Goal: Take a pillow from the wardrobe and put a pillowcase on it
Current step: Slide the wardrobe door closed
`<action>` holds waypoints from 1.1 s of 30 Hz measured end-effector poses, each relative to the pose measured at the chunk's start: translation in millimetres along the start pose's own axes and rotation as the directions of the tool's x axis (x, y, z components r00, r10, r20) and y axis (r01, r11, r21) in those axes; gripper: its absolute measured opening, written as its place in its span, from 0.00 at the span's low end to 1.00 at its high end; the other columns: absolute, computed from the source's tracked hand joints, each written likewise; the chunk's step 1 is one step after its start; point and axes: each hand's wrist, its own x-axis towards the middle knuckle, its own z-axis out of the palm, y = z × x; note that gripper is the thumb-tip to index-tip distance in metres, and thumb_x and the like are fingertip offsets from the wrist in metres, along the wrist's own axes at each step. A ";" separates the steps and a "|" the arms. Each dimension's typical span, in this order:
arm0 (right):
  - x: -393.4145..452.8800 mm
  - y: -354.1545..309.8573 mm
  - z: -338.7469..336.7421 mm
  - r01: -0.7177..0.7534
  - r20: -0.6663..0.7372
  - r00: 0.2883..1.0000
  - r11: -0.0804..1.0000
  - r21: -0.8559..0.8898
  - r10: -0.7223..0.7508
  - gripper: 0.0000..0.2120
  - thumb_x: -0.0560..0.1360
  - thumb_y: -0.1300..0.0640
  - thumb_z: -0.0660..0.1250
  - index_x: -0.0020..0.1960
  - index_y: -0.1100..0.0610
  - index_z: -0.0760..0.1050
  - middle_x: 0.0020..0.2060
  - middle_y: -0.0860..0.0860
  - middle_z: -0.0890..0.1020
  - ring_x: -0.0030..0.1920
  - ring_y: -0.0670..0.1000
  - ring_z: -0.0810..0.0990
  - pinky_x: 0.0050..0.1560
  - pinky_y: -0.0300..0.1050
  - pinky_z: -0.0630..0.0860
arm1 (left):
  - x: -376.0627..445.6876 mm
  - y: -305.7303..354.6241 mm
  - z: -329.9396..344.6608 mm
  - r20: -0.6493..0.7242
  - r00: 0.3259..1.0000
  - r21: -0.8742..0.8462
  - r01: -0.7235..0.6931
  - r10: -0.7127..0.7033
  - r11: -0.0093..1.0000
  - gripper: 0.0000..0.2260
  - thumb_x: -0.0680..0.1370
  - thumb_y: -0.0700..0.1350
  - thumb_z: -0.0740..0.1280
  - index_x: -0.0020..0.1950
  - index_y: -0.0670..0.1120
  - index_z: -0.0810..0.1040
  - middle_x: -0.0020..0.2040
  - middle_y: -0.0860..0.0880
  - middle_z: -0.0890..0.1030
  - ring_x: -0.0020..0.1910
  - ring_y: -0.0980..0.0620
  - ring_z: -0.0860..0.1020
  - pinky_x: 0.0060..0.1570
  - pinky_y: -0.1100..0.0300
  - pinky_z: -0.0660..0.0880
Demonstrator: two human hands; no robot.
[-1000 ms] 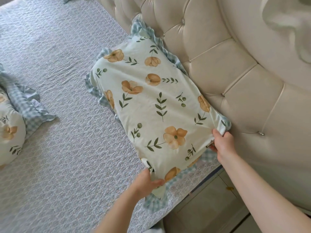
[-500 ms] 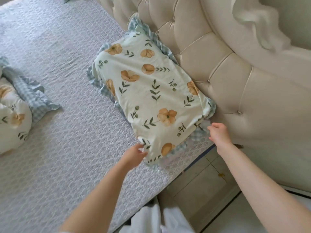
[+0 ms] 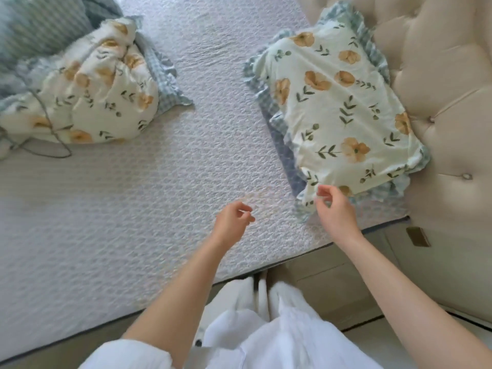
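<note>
Right hand [image 3: 336, 207]: fingers loosely curled at near corner of pillow [image 3: 338, 113], fingertips at the frill; actual pinch hard to make out.
Left hand [image 3: 233, 222]: loosely curled, holding nothing, above bedspread [image 3: 149, 198].
Pillow: cased, floral, lying flat against headboard [image 3: 436, 83].
Second pillow [image 3: 98, 83]: far left, crumpled, partly cut off by frame edge.
Lower frame: white clothing [image 3: 253, 339], blurred.

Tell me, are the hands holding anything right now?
Nothing is held. The left hand hangs loosely curled over the bedspread. The right hand sits by the floral pillow's near frilled corner, fingers loosely curled, not gripping it.
</note>
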 end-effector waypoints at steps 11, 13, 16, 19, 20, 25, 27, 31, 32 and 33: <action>-50.9 -101.0 132.6 0.408 0.447 0.835 0.907 -0.107 -0.323 0.14 0.78 0.59 0.63 0.63 0.59 0.73 0.57 0.53 0.80 0.57 0.51 0.77 0.61 0.51 0.73 | -113.4 -110.2 -74.9 -0.402 0.889 -0.292 0.104 -0.221 0.951 0.08 0.79 0.39 0.62 0.45 0.51 0.78 0.35 0.55 0.84 0.37 0.53 0.82 0.47 0.55 0.78; -59.0 -113.5 147.9 0.478 0.522 0.774 0.872 -0.110 -0.358 0.14 0.78 0.60 0.62 0.63 0.58 0.73 0.56 0.52 0.80 0.57 0.50 0.78 0.60 0.49 0.74 | -133.9 -121.4 -74.2 -0.439 0.847 -0.359 0.139 -0.298 0.923 0.08 0.79 0.40 0.62 0.46 0.51 0.78 0.36 0.56 0.84 0.39 0.53 0.83 0.47 0.53 0.79; -71.3 -126.5 164.9 0.578 0.647 0.657 0.810 -0.104 -0.386 0.14 0.78 0.59 0.62 0.64 0.57 0.73 0.56 0.51 0.80 0.57 0.50 0.78 0.60 0.50 0.74 | -162.3 -127.9 -63.0 -0.493 0.754 -0.493 0.170 -0.435 0.853 0.08 0.79 0.40 0.61 0.47 0.51 0.78 0.37 0.56 0.84 0.41 0.51 0.83 0.48 0.51 0.80; -82.5 -133.3 172.9 0.672 0.750 0.532 0.735 -0.092 -0.393 0.14 0.79 0.58 0.62 0.64 0.56 0.72 0.56 0.51 0.80 0.58 0.50 0.77 0.62 0.50 0.73 | -181.0 -118.3 -37.9 -0.530 0.645 -0.621 0.147 -0.550 0.770 0.08 0.79 0.39 0.61 0.48 0.48 0.79 0.39 0.53 0.85 0.43 0.46 0.83 0.48 0.54 0.79; -86.6 -134.0 173.7 0.703 0.774 0.494 0.706 -0.086 -0.397 0.14 0.79 0.58 0.62 0.64 0.56 0.72 0.56 0.51 0.80 0.58 0.49 0.77 0.62 0.49 0.73 | -186.7 -113.0 -27.1 -0.537 0.615 -0.647 0.139 -0.577 0.750 0.08 0.79 0.38 0.61 0.49 0.48 0.79 0.41 0.51 0.85 0.42 0.48 0.83 0.44 0.58 0.78; -116.6 -130.4 179.0 0.796 0.870 0.311 0.605 -0.019 -0.383 0.14 0.79 0.59 0.61 0.64 0.57 0.73 0.57 0.53 0.80 0.59 0.51 0.77 0.60 0.45 0.73 | -221.2 -99.8 21.0 -0.546 0.479 -0.734 0.123 -0.687 0.668 0.08 0.79 0.41 0.62 0.52 0.46 0.81 0.46 0.49 0.85 0.36 0.54 0.76 0.34 0.62 0.69; -135.5 -125.5 184.3 0.826 0.905 0.227 0.563 0.017 -0.361 0.14 0.80 0.58 0.61 0.64 0.58 0.74 0.58 0.54 0.80 0.59 0.52 0.78 0.61 0.47 0.73 | -242.5 -102.5 34.9 -0.535 0.412 -0.755 0.158 -0.737 0.637 0.08 0.80 0.43 0.63 0.53 0.47 0.81 0.48 0.49 0.85 0.39 0.53 0.77 0.35 0.63 0.69; -187.8 -108.2 196.7 0.857 0.956 0.054 0.505 0.103 -0.288 0.13 0.80 0.57 0.60 0.63 0.57 0.74 0.55 0.53 0.81 0.57 0.52 0.78 0.59 0.48 0.74 | -299.9 -116.3 60.9 -0.566 0.201 -0.742 0.298 -0.800 0.600 0.09 0.80 0.44 0.62 0.56 0.48 0.80 0.50 0.49 0.85 0.49 0.49 0.81 0.52 0.56 0.75; -203.1 -103.5 200.8 0.860 0.965 0.008 0.493 0.127 -0.263 0.13 0.80 0.57 0.60 0.62 0.57 0.75 0.53 0.52 0.81 0.55 0.53 0.79 0.57 0.49 0.75 | -315.0 -121.2 66.8 -0.590 0.142 -0.707 0.383 -0.794 0.594 0.09 0.80 0.44 0.62 0.56 0.48 0.80 0.49 0.49 0.85 0.50 0.47 0.81 0.56 0.53 0.73; -219.2 -99.1 205.2 0.862 0.971 -0.034 0.484 0.147 -0.236 0.12 0.80 0.57 0.59 0.61 0.56 0.75 0.50 0.51 0.80 0.53 0.54 0.80 0.55 0.50 0.76 | -329.1 -125.5 72.2 -0.602 0.102 -0.673 0.470 -0.792 0.572 0.09 0.80 0.44 0.61 0.57 0.49 0.79 0.48 0.49 0.84 0.50 0.47 0.80 0.60 0.51 0.71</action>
